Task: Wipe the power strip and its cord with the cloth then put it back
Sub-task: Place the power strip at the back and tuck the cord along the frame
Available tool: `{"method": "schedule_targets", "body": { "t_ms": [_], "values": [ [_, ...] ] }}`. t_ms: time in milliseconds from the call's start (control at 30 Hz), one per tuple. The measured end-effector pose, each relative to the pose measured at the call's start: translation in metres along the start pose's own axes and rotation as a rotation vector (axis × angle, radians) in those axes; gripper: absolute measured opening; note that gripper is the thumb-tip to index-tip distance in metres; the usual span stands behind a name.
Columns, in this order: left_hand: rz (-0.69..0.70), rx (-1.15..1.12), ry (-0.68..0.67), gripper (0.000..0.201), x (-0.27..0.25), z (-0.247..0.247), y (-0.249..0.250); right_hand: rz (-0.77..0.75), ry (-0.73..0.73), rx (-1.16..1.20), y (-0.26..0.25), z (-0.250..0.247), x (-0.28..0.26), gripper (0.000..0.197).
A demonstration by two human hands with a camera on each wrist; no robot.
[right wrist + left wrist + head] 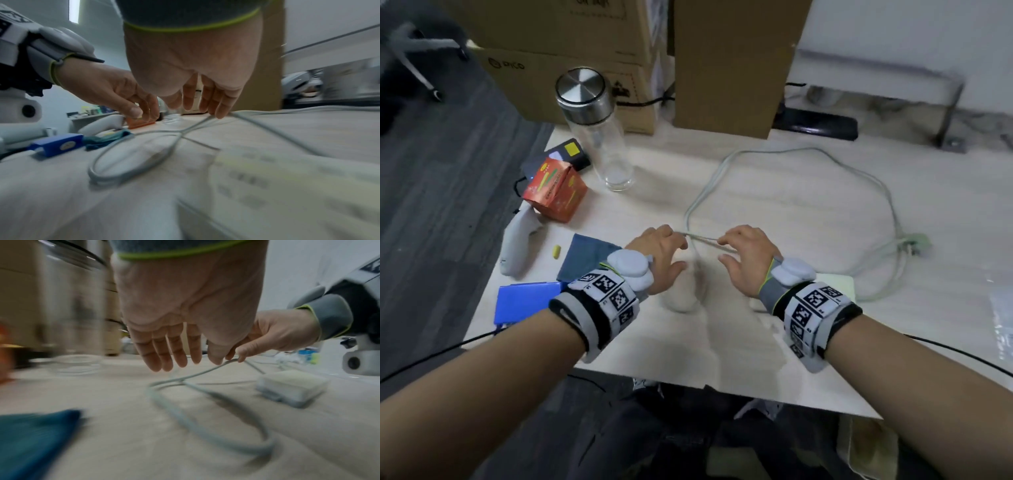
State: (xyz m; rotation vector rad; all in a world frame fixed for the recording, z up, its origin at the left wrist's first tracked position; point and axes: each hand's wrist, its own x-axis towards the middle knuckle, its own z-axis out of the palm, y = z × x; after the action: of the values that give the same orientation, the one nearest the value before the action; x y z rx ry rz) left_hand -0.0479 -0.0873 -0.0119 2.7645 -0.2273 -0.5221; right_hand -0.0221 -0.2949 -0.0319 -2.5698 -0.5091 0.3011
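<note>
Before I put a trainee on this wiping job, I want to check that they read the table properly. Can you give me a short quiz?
1. True or false: a hand holds the cloth.
2. What stands upright on the table beyond the left hand? A. a bottle B. a mug C. a lamp
3. Which hand is nearer the strip?

Key: 1. False, it lies flat on the table. 2. A. 3. The right hand.
</note>
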Motion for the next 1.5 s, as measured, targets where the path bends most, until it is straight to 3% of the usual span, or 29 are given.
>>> {"method": "schedule_targets", "body": {
  "t_ms": [167, 300, 433, 533, 767, 900, 1100, 1267, 1367, 1500],
  "values": [
    [0.204, -0.053, -0.088, 0.046, 0.015, 0.029, 0.073, 0.149, 0.004, -0.090, 0.066, -0.036, -0.050, 0.046],
    [0.296, -0.047, -0.151, 0.062, 0.029, 0.047, 0.122, 0.267, -0.136, -0.228, 0.111, -0.058, -0.091, 0.071],
    [0.297, 0.200, -0.241, 0.091, 0.042, 0.057, 0.148, 0.250, -0.220, -0.257, 0.137, -0.066, -0.118, 0.097],
    [0.249, 0.355, -0.289, 0.099, 0.048, 0.063, 0.164, 0.290, -0.209, -0.230, 0.154, -0.067, -0.126, 0.098],
    [0.100, 0.281, -0.204, 0.088, 0.042, 0.074, 0.191, 0.249, -0.002, -0.109, 0.175, -0.081, -0.136, 0.074],
    [0.003, 0.175, -0.129, 0.085, 0.035, 0.084, 0.248, 0.476, 0.114, 0.097, 0.198, -0.109, -0.152, 0.066],
    [-0.007, 0.126, -0.166, 0.085, 0.052, 0.113, 0.328, 0.856, 0.070, 0.339, 0.224, -0.131, -0.156, 0.087],
    [0.110, 0.103, -0.271, 0.061, 0.074, 0.129, 0.343, 0.920, 0.035, 0.239, 0.242, -0.136, -0.155, 0.083],
    [0.150, 0.059, -0.167, 0.048, 0.098, 0.117, 0.338, 0.904, 0.085, 0.237, 0.250, -0.136, -0.159, 0.081],
    [0.172, 0.163, 0.035, 0.049, 0.135, 0.092, 0.320, 0.887, 0.068, 0.204, 0.252, -0.131, -0.159, 0.091]
  ]
}}
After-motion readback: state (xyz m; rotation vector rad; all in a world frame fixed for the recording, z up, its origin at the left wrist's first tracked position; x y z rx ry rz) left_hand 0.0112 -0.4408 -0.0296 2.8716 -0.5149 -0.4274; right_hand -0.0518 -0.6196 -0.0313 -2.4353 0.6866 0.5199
